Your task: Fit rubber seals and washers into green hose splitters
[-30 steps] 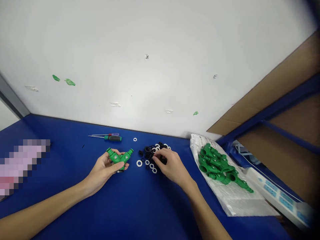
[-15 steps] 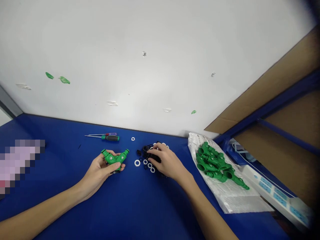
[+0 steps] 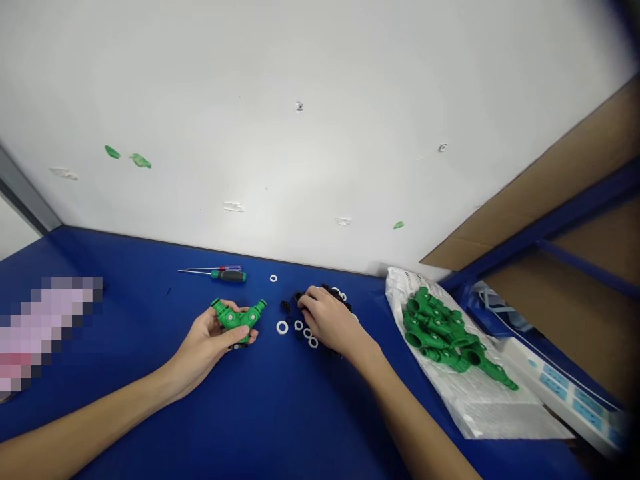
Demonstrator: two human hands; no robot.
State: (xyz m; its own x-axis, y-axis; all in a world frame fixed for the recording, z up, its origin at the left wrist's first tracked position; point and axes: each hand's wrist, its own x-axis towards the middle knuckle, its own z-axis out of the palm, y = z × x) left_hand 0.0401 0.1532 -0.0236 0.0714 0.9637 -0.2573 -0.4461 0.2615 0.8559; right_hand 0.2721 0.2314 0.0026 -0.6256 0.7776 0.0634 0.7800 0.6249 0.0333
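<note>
My left hand [image 3: 209,341] is closed around a green Y-shaped hose connector [image 3: 239,317], thumb across its front, the two branches pointing up and away. Over a small pile of black parts and white rings my right hand [image 3: 331,321] reaches down with its fingers bent together. A black ring [image 3: 298,296] lies right by those fingertips. What the fingertips pinch, if anything, is hidden. Several white rings, one of them a larger flat ring [image 3: 283,327], lie on the near left side of the pile, beside a small black fitting [image 3: 285,306].
Two screwdrivers [image 3: 227,275] lie near the wall on the blue table [image 3: 240,420]. A lone white ring [image 3: 273,278] is right of them. Several green connectors [image 3: 435,327] rest on a white plastic bag [image 3: 480,417], with a power strip [image 3: 560,390] beyond. A blurred-out patch covers the left.
The view has shifted a little, so everything sits slightly further right. My right hand's fingers have drawn closer together at the pile. The left hand still holds the green connector.
</note>
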